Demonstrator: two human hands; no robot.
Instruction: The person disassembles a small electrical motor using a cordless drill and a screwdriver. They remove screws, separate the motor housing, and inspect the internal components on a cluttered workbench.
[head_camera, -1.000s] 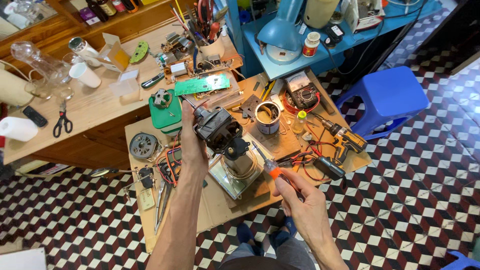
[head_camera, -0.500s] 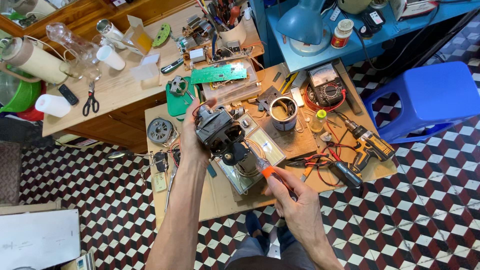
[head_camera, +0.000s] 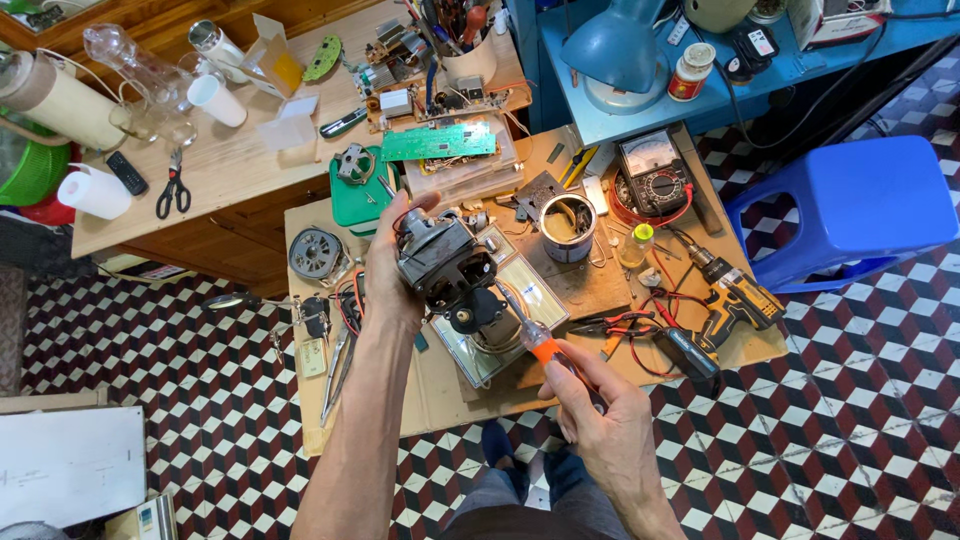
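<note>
Gripping a dark grey electric motor (head_camera: 443, 262) from its left side, the left hand (head_camera: 392, 262) has its fingers wrapped over the housing and lifts it clear above the middle of the low wooden desk (head_camera: 440, 385). The motor is tilted, its black shaft end pointing down and toward the person, with red wires showing at its top edge. Just below it lies a square glass-topped scale (head_camera: 520, 300), flat on the desk.

The right hand (head_camera: 598, 415) is closed around an orange-handled screwdriver (head_camera: 530, 335), fingers curled on the handle; the metal shank slants up and left, and its tip comes to the motor's lower right side (whether it sits in a screw head cannot be told).

To the right of the motor stands an open metal can (head_camera: 567, 226), and beyond it an analog multimeter (head_camera: 651, 180) with its leads. A yellow and black cordless drill (head_camera: 733, 295) lies near the desk's right edge, with red-handled pliers (head_camera: 615, 322) between it and the screwdriver. Behind the motor a green circuit board (head_camera: 438, 142) rests on a clear box. On the longer desk at the left lie black scissors (head_camera: 173, 188) and a white paper roll (head_camera: 92, 193). A blue plastic stool (head_camera: 850, 205) stands on the chequered floor (head_camera: 200, 400) at the right.
</note>
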